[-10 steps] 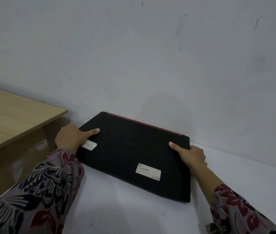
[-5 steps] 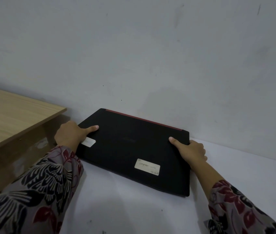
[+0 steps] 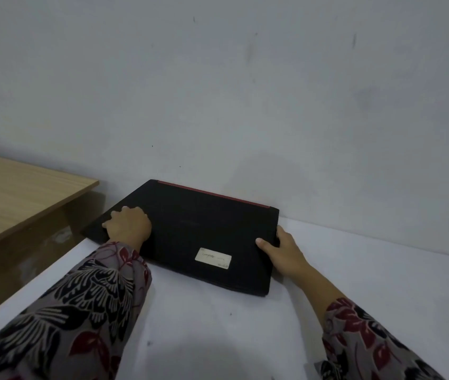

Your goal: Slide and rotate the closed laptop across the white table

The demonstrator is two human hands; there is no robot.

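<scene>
The closed black laptop (image 3: pixel 204 229) has a red strip along its far edge and lies flat on the white table (image 3: pixel 368 275), its back close to the wall. A pale paper label (image 3: pixel 213 258) is stuck on the lid near the front. My left hand (image 3: pixel 130 224) lies on top of the lid by the left corner, fingers curled toward that edge. My right hand (image 3: pixel 283 250) grips the laptop's right edge, thumb on the lid and fingers around the side. The laptop's left corner reaches the table's left edge.
A wooden desk (image 3: pixel 12 198) stands lower at the left, separated from the white table by a gap. A grey wall (image 3: pixel 217 105) rises directly behind the laptop. Bare white tabletop extends to the right and toward me.
My left hand has moved from the laptop's left edge onto the lid, covering a small label there. The laptop has slid a little to the left. My right hand keeps its grip.
</scene>
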